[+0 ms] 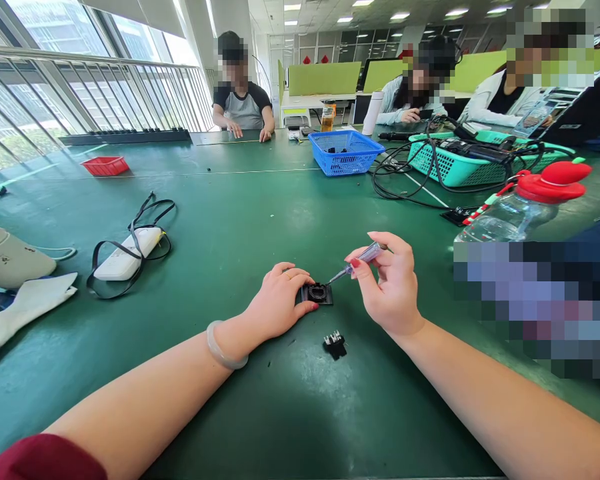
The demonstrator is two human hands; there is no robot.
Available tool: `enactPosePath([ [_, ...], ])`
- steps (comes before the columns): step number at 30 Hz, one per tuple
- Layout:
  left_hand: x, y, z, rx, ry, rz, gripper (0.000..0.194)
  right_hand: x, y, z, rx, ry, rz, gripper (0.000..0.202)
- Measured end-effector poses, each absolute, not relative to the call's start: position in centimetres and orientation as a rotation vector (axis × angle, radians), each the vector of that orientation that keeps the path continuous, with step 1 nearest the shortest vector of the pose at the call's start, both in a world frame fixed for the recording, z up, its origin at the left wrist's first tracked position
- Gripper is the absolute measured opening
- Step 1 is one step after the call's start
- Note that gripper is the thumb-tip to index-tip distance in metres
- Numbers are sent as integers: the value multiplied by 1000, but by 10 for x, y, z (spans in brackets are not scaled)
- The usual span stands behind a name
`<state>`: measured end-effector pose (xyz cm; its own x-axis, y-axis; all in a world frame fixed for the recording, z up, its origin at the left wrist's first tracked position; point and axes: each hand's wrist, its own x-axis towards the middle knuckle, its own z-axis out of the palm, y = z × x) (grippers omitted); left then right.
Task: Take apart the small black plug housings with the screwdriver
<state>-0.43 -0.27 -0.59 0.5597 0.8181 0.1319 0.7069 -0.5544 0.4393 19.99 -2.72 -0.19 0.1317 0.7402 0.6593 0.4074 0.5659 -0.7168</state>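
Observation:
On the green table [220,213], my left hand [279,301] grips a small flat black part [319,293] by its left side, thumb at the near edge and fingers at the far one. A screwdriver [367,256] with a clear purplish handle is pinched between the thumb and fingers of my right hand [387,283]. It slants down to the left, and its tip meets or nearly meets the black part's upper right corner. Nearer to me lies a small black piece with metal prongs [335,345], touched by neither hand.
A white power strip [128,255] with a black cord lies left. Blue [347,160] and teal [453,163] baskets, cables and a red-lidded bottle [520,207] stand right. A red tray [105,166] sits far left. Several people sit around the table.

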Motion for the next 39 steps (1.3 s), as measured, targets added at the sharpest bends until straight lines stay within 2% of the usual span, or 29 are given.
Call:
enactPosePath([
  [5,-4,-3,-5,2462,1259,411,36,200,-24,-2,-1154,-1591,407,34],
  [8,-4,-3,-5,2463,1264,396,36,199,-26,-2,-1146,-1632,346,35],
  [13,-5,-3,-6,2473,1269,427,36,197,-36,0,-822,-1622,172,48],
  [17,-6,-3,-7,2526,1249,464,34,191,-41,4,-581,-1832,118,56],
  [21,-7,-2,-8,2573,1203,460,28,186,-39,9,-493,-1985,-20,55],
  [29,-7,-3,-6,2581,1215,427,28,184,-38,9,-496,-2008,-70,46],
  [39,-6,-4,-4,2591,1257,410,29,186,-37,5,-533,-1988,-71,47],
])
